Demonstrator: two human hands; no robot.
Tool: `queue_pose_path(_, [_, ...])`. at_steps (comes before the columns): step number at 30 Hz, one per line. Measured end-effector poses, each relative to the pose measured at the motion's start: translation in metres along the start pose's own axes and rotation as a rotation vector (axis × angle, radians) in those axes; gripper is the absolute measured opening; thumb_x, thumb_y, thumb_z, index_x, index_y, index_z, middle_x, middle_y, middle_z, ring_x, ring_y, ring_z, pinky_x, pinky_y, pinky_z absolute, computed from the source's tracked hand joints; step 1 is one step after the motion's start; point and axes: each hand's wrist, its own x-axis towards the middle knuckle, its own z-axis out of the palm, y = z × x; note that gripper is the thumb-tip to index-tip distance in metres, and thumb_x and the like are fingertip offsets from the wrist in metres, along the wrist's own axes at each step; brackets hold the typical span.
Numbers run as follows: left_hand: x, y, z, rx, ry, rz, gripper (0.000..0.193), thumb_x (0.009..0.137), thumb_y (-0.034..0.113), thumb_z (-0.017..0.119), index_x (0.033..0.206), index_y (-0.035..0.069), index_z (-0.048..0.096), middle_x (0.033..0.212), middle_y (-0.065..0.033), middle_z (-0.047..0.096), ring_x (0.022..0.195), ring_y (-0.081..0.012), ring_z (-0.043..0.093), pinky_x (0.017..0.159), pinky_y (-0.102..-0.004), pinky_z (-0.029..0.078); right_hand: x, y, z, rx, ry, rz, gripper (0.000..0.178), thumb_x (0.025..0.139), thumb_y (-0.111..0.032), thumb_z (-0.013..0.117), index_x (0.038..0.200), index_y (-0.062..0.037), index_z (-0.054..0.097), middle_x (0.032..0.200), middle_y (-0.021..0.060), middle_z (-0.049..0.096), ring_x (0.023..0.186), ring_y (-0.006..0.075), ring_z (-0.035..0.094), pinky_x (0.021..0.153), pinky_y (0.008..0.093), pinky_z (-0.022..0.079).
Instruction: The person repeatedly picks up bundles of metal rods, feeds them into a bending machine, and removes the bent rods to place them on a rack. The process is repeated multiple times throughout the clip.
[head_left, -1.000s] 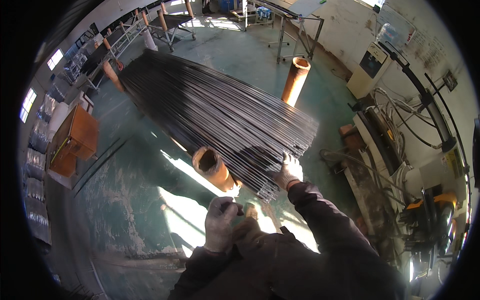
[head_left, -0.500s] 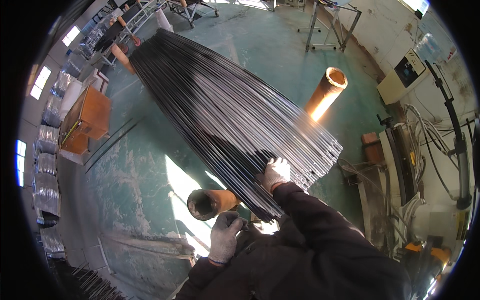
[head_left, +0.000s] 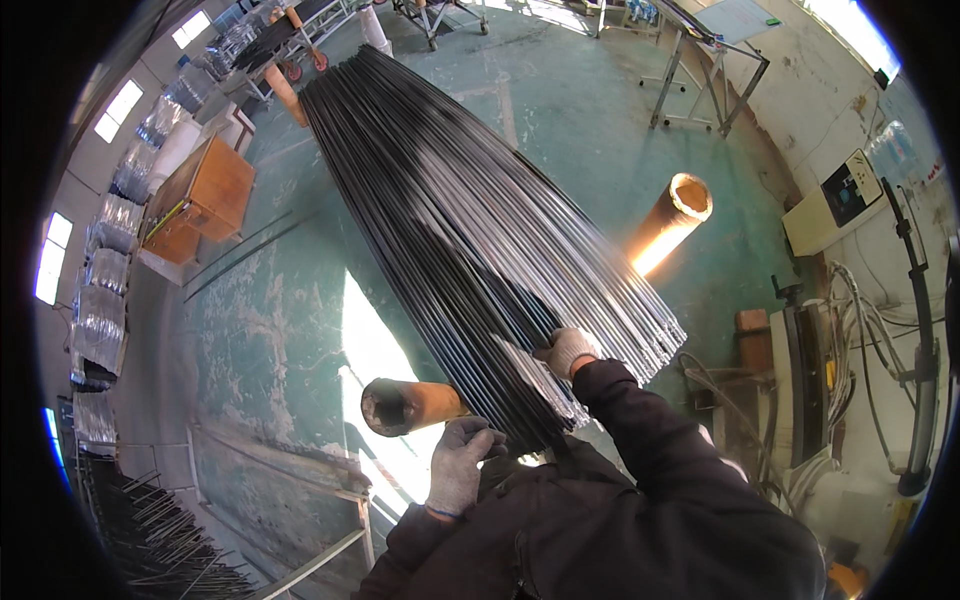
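Observation:
A wide layer of long, thin dark metal rods (head_left: 430,215) stretches from far left toward me, its near ends fanned out and bright in the sunlight on the right. My right hand (head_left: 570,351), in a pale knit glove, is closed over rods near these ends, its fingertips partly hidden among them. My left hand (head_left: 462,468), in a grey glove, is beside the near left corner of the rods. Its fingers are curled, and I see nothing in them. Beneath the rods, a rusty brown tube (head_left: 408,405) juts out left and another brown tube (head_left: 672,222) right.
A wooden cabinet (head_left: 205,195) stands on the left, with wrapped bundles (head_left: 100,320) along the wall. More thin rods (head_left: 165,540) lie at lower left beside a metal frame (head_left: 325,555). Machinery with cables (head_left: 805,370) is on the right; a wheeled stand (head_left: 705,75) is at the far right.
My right hand has shifted slightly right and nearer me across the rods. A strip of rods left of it now catches the light. My left hand remains curled near the corner; the view has tilted.

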Motion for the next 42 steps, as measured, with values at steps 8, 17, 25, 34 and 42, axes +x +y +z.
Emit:
queue_pose_path(8, [0.013, -0.011, 0.003, 0.001, -0.048, 0.014, 0.027, 0.111, 0.009, 0.063, 0.131, -0.008, 0.059, 0.114, -0.0205, 0.077, 0.1, -0.0262, 0.078, 0.096, -0.0383, 0.066, -0.008, 0.013, -0.013, 0.497, -0.153, 0.005, 0.051, 0.107, -0.04, 0.08, 0.131, 0.0046, 0.071, 0.084, 0.0107, 0.074, 0.065, 0.0206, 0.07, 0.057, 0.0378, 0.061])
queue_pose_path(17, [0.069, -0.039, -0.005, -0.011, -0.233, -0.054, 0.028, 0.112, 0.016, 0.063, 0.13, -0.005, 0.06, 0.108, -0.0164, 0.077, 0.097, -0.026, 0.076, 0.092, -0.0413, 0.064, -0.192, 0.093, 0.008, 0.153, 0.046, 0.01, 0.055, 0.106, -0.052, 0.073, 0.124, -0.0004, 0.077, 0.1, 0.0241, 0.081, 0.094, 0.0397, 0.079, 0.087, 0.0538, 0.059])
queue_pose_path(25, [0.178, -0.055, -0.002, -0.439, -0.278, -0.303, 0.035, 0.119, 0.038, 0.056, 0.121, 0.004, 0.063, 0.113, -0.015, 0.071, 0.105, -0.0335, 0.071, 0.098, -0.0514, 0.061, -0.595, 0.252, 0.13, -0.065, 0.07, 0.637, 0.033, 0.1, -0.04, 0.081, 0.103, -0.0069, 0.078, 0.096, 0.0195, 0.08, 0.096, 0.0374, 0.077, 0.087, 0.0497, 0.059])
queue_pose_path(34, [0.068, -0.035, 0.068, -0.466, -0.396, -0.446, 0.021, 0.109, 0.012, 0.064, 0.089, 0.007, 0.06, 0.084, -0.0043, 0.056, 0.081, -0.0238, 0.057, 0.1, -0.048, 0.054, -0.574, 0.173, 0.211, 0.163, 0.742, 0.626, 0.024, 0.088, -0.033, 0.081, 0.092, -0.0091, 0.079, 0.091, 0.0189, 0.078, 0.089, 0.0392, 0.076, 0.079, 0.0509, 0.059])
queue_pose_path(42, [-0.063, 0.025, 0.206, -0.189, -0.846, 0.236, 0.031, 0.12, 0.019, 0.05, 0.09, 0.012, 0.052, 0.077, 0.0029, 0.045, 0.069, -0.0126, 0.045, 0.068, -0.0303, 0.041, -0.735, 0.302, 0.257, -0.086, 1.027, 1.067, 0.009, 0.083, -0.007, 0.071, 0.091, -0.0066, 0.075, 0.092, 0.0179, 0.075, 0.093, 0.0419, 0.073, 0.083, 0.0518, 0.058])
